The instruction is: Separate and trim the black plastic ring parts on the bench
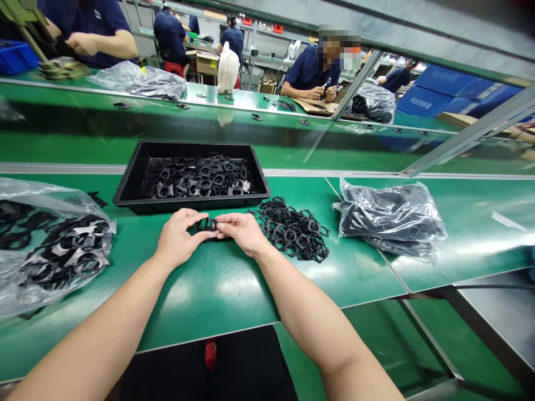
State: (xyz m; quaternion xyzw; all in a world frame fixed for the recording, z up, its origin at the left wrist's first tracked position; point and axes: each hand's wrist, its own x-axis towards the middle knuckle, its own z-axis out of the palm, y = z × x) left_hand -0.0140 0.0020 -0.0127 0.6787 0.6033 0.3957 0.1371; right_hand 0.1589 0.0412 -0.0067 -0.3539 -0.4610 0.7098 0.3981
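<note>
Just in front of the black tray, my left hand pinches a small black plastic ring part between thumb and fingers. From the other side my right hand grips the same part's right edge; the fingertips cover some of it. Inside the tray lies a heap of black ring-shaped parts. A loose pile of thin black rings sits on the green table, close to the right of my right hand.
An open clear bag of black parts lies at the left. A closed plastic bag of dark parts rests at the right. Behind the tray runs a metal rail, with a conveyor beyond. Across it, a co-worker handles something small.
</note>
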